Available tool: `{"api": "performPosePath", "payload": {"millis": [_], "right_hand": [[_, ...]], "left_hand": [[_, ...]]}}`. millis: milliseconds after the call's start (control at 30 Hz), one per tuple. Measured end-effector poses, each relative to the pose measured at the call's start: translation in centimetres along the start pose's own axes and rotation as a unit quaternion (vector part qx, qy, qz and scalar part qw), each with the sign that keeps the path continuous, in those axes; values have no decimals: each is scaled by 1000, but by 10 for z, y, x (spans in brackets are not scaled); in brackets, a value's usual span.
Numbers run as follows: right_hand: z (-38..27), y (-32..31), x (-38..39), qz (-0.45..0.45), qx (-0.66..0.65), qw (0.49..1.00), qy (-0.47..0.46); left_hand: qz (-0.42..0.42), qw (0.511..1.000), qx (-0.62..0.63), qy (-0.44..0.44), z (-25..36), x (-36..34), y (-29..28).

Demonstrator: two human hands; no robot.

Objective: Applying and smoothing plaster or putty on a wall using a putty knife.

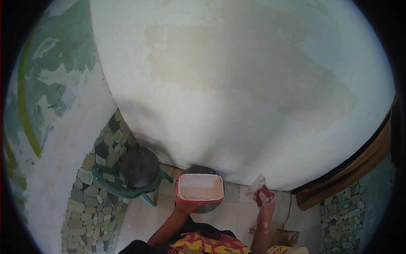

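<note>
In front of me my left hand (186,206) grips the near left side of a red-rimmed rectangular tub (201,200), its fingers partly hidden under it. Pale putty (200,186) lies inside and is smeared along the rim. To the right, my right hand (265,203) is closed around a putty knife (255,184) with a wide, whitish blade and what looks like a red handle. The blade points up toward the wall, and white smears mark the hand and forearm. Whether the blade touches the wall I cannot tell.
A white wall (270,139) with beige patches rises ahead. Beneath the tub shows a round dark surface (210,206). On the left stands a green plastic chair (127,192) with a round dark object (138,167). A pale bucket (287,249) and a wooden piece (287,237) are at lower right.
</note>
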State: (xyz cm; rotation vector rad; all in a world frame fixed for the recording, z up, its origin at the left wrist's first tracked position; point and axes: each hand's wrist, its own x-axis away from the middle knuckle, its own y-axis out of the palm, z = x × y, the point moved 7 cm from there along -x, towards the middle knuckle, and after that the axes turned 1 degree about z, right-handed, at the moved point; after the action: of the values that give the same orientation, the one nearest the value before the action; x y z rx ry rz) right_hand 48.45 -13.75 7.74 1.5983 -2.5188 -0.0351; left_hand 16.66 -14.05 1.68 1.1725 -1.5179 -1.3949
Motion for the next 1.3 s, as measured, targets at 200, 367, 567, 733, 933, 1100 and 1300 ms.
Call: {"api": "performPosePath", "payload": {"millis": [200, 367, 567, 733, 933, 1100, 1300], "right_hand": [[-150, 136, -86, -53, 157, 950, -265], [-357, 270, -101, 21, 373, 696, -613], [-469, 341, -136, 188, 397, 532, -724], [-426, 356, -152, 221, 470, 441, -732], [-409, 350, -137, 180, 491, 542, -658], [-458, 348, -131, 246, 389, 506, -730], [-374, 382, -124, 206, 507, 486, -682]], "left_hand": [[23, 980, -178, 89, 106, -2, -16], [19, 993, -107, 46, 171, -14, -6], [77, 934, -331, 111, 247, -28, -21], [90, 983, -142, 72, 260, -47, 6], [57, 988, -137, 46, 281, -70, -4], [76, 990, -121, -7, 271, -90, -2], [96, 989, -110, -22, 263, -98, -5]]}}
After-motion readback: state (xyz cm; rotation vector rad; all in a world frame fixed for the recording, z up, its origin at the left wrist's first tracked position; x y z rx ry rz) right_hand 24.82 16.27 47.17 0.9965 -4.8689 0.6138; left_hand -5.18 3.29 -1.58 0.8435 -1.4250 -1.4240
